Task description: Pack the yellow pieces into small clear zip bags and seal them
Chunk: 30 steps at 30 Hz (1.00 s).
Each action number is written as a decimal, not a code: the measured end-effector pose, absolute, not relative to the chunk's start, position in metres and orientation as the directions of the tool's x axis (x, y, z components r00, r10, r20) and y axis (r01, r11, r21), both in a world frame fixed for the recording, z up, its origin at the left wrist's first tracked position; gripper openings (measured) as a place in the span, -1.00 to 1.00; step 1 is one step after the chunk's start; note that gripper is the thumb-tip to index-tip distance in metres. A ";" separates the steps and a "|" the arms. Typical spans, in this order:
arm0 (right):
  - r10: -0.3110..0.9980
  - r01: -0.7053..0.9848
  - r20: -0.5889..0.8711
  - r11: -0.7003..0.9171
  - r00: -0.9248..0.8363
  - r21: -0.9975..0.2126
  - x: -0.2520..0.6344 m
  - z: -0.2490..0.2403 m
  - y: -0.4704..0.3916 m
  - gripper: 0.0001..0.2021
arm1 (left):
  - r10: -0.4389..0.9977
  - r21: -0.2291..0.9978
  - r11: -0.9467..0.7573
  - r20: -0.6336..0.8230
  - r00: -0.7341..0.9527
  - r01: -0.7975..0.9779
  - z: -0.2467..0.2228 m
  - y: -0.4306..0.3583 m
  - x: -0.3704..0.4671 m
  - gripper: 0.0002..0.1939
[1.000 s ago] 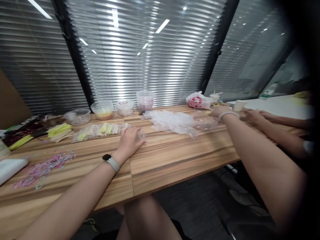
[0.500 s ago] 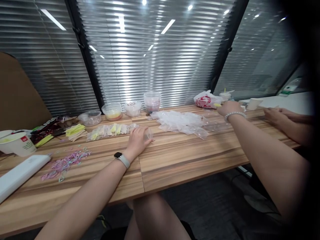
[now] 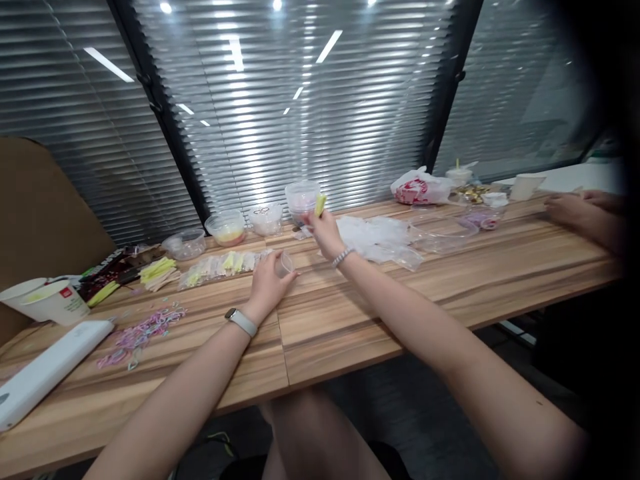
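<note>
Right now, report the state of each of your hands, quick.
Left hand: closed around a small clear bag with its mouth open.
Right hand: closed, fingers pinching something yellow.

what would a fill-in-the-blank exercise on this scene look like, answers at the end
The watch is worn on the person's ____ wrist. The right hand holds up a small piece whose colour is ____. The white carrier bag at the back of the table has ____ print on it. The slats of the blinds run ____ rather than vertically.

Missing words: left; yellow; red; horizontally.
</note>
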State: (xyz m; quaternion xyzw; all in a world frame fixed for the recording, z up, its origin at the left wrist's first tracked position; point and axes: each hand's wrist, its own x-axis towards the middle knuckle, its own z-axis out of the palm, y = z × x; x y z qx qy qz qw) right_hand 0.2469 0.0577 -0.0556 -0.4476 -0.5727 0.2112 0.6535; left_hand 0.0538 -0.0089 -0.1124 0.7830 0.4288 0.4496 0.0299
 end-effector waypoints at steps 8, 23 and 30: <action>0.896 -0.030 0.430 0.436 0.105 -0.900 0.230 -0.095 0.021 -0.76 | 0.732 0.491 -0.574 0.666 0.143 0.656 -0.111 -0.009 0.050 -0.45; 0.908 -0.069 0.399 0.393 -0.130 -0.917 0.243 -0.067 0.004 -0.63 | 0.732 0.499 -0.572 0.668 0.131 0.652 -0.111 -0.009 0.052 -0.44; 0.899 0.054 0.359 0.383 -0.252 -0.922 0.245 -0.067 0.001 -0.64 | 0.735 0.511 -0.530 0.675 0.066 0.677 -0.110 -0.008 0.051 -0.40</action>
